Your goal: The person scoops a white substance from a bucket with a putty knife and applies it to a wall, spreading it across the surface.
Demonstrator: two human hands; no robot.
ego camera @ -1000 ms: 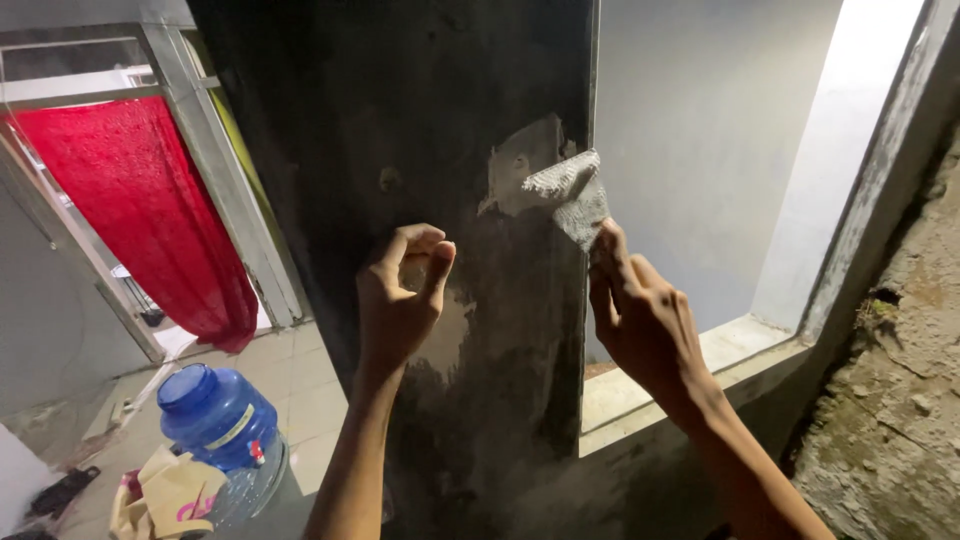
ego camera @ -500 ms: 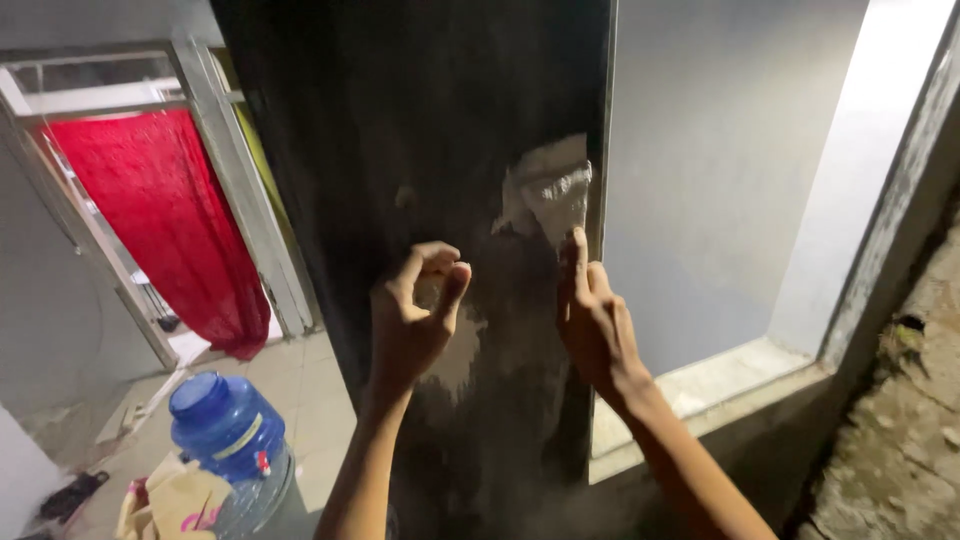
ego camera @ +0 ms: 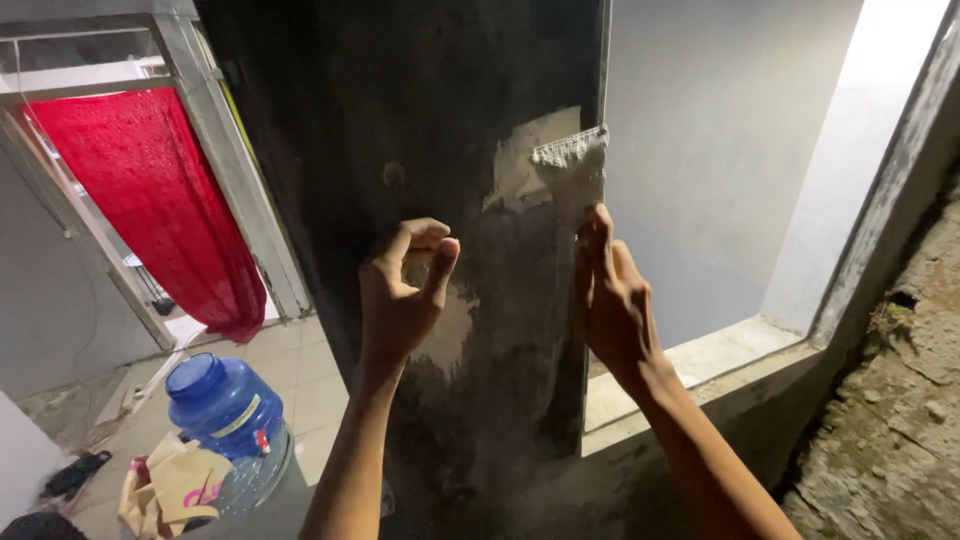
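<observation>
Dark grey wall [ego camera: 330, 130], pale plaster patch [ego camera: 525, 160], red curtain [ego camera: 140, 200], blue jug [ego camera: 225, 405]

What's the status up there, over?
Right hand pressing plaster-loaded trowel against dark wall. Left hand loosely curled, holding nothing. Nothing in the way.

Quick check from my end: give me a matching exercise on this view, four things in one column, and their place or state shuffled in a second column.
Things:
1. right hand
2. left hand
3. water jug
4. red curtain

Places or states:
A. hangs in the doorway on the left
B. stands on the floor, lower left
C. presses a scraper with pale plaster to the dark wall
D. loosely curled, resting against the wall

Pairs: 1-C, 2-D, 3-B, 4-A
</observation>
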